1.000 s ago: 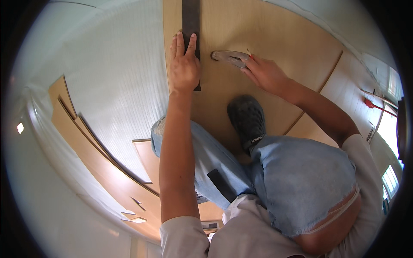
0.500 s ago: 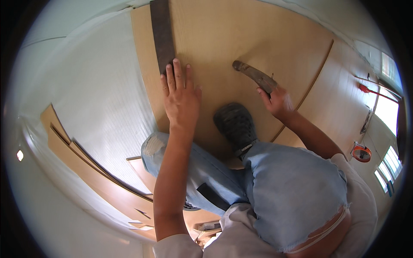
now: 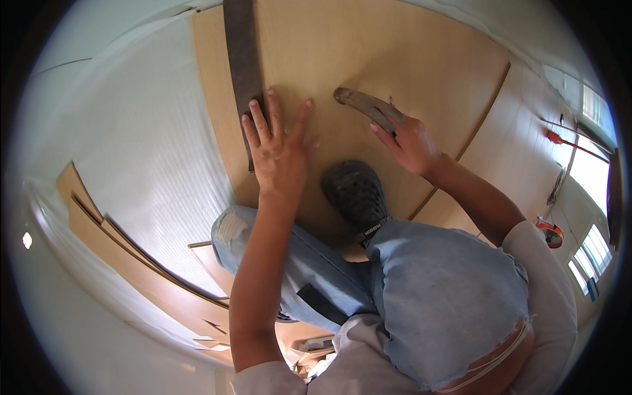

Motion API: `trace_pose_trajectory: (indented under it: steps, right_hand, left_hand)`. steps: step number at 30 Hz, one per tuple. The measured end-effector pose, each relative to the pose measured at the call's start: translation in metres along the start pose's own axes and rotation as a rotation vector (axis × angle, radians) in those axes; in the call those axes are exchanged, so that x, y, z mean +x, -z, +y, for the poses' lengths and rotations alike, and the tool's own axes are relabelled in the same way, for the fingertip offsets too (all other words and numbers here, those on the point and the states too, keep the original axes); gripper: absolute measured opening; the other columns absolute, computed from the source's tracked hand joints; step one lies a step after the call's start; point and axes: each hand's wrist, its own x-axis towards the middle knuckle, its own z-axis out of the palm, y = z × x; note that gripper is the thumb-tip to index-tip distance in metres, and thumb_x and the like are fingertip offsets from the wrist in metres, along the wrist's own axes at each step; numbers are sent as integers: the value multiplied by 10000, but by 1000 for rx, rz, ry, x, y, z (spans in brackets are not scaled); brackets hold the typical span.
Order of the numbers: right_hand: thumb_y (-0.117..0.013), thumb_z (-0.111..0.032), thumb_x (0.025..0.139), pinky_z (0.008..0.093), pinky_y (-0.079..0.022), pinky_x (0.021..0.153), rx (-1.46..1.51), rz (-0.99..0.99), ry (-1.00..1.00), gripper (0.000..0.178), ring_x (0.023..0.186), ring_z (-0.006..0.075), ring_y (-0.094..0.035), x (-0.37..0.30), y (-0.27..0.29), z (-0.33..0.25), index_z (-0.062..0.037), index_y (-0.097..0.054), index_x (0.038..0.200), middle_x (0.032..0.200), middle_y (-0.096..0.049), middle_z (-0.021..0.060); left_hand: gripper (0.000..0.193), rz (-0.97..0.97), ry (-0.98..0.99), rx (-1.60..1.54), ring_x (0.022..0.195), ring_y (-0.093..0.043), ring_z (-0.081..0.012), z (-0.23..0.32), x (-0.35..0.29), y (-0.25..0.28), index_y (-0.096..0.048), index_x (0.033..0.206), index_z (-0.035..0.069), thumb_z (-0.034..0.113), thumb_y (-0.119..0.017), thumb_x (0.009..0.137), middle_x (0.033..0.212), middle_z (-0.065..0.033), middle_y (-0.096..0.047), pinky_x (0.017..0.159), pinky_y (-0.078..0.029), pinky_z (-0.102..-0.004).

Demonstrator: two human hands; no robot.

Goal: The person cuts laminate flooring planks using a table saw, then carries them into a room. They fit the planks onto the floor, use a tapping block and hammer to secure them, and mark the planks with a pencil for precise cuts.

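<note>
My left hand (image 3: 282, 155) lies spread on the wood-coloured floor panel (image 3: 309, 46). Its outer fingers rest on a long dark brown strip (image 3: 241, 56), which runs along the panel near its left edge. The strip's near end shows beside the palm. In my right hand (image 3: 415, 146) is a curved, worn wooden stick-like tool (image 3: 363, 104) with a rounded dark end pointing left. A thin spike shows above its far side. The rest of the tool is hidden in the grip, so its exact kind is unclear.
My dark shoe (image 3: 355, 191) stands on the panel between my hands. White ribbed underlay sheeting (image 3: 158, 118) covers the floor at left, with several cut planks (image 3: 131, 257) along the wall. At far right are a red-headed long-handled tool (image 3: 554, 137) and an orange round object (image 3: 553, 234).
My right hand has moved left with the curved tool, closer to the left hand. My left hand's fingers have spread wider, and the dark strip's near end now shows beside it.
</note>
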Motion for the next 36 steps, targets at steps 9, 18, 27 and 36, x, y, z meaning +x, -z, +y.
trace_pose_trajectory:
  steps: [9,18,27,36]
  right_hand:
    - [-628,-164,945,474,-544,699,-214,49,343,370,800,403,-660,36,-17,-17,-78,-557,1298,953,-654,213]
    - [-653,-188,955,443,-555,737,-271,17,334,292,840,397,-661,45,-24,-14,-62,-608,1215,956,-676,207]
    - [-657,-232,961,452,-549,656,-208,120,446,265,740,406,-653,48,-37,-13,-40,-630,1142,867,-672,221]
    - [-624,-253,982,475,-530,654,-225,104,369,285,745,406,-655,38,-36,-18,-19,-618,1146,829,-662,223]
  left_hand:
    - [803,17,208,-126,1485,-285,-409,-23,-30,13,-355,1512,-41,214,-736,852,1609,-251,-274,1208,-289,-463]
    - [864,27,256,-181,1501,-263,-395,-36,-28,-3,-293,1528,-77,247,-734,860,1598,-269,-291,1225,-273,-413]
    - [885,-15,242,-124,1510,-248,-389,-35,-32,-4,-278,1539,-69,261,-737,858,1613,-262,-263,1228,-269,-403]
    - [914,7,231,-150,1502,-264,-390,-39,-32,1,-288,1530,-79,256,-770,830,1596,-267,-295,1227,-273,-409]
